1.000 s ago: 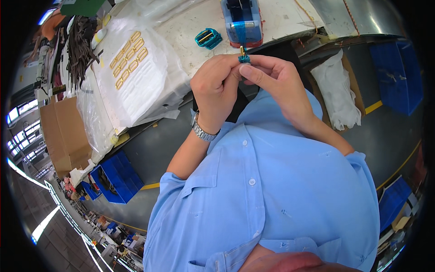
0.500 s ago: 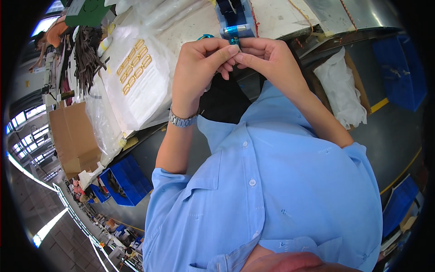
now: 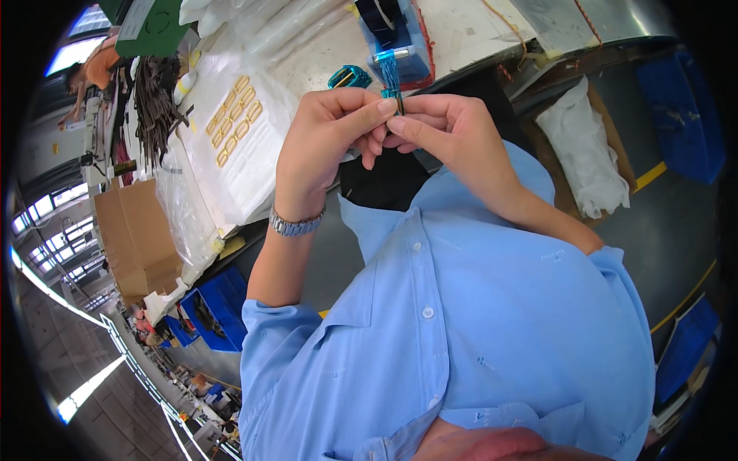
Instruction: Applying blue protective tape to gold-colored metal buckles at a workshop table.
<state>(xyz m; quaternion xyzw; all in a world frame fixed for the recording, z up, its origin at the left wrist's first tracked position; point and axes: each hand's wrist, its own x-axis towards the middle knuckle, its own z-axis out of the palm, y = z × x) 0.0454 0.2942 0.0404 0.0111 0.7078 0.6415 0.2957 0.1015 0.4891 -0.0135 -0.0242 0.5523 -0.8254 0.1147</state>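
Both hands meet just in front of the table's edge. Between their fingertips is a small, narrow piece with shiny blue film (image 3: 390, 81) on it; most of it is hidden by the fingers. The film stretches up to a blue tape dispenser (image 3: 415, 48). My left hand (image 3: 332, 142), a metal watch at its wrist, pinches the piece with thumb and forefinger. From the other side, my right hand (image 3: 453, 134) closes thumb and fingers on it too. Beside my left hand lies a blue-wrapped bundle (image 3: 350, 76) with a bit of gold showing.
Gold oval rings (image 3: 234, 119) lie in rows on a white sheet (image 3: 261, 169) to the left. Farther left hang dark strips (image 3: 154, 107), near a cardboard box (image 3: 138, 238). At right is a carton with a white bag (image 3: 580, 150). Blue bins (image 3: 680, 115) stand on the floor.
Both hands have come toward my body, away from the dispenser. More blue film now shows between them and the dispenser, and the blue-wrapped bundle is in fuller view.
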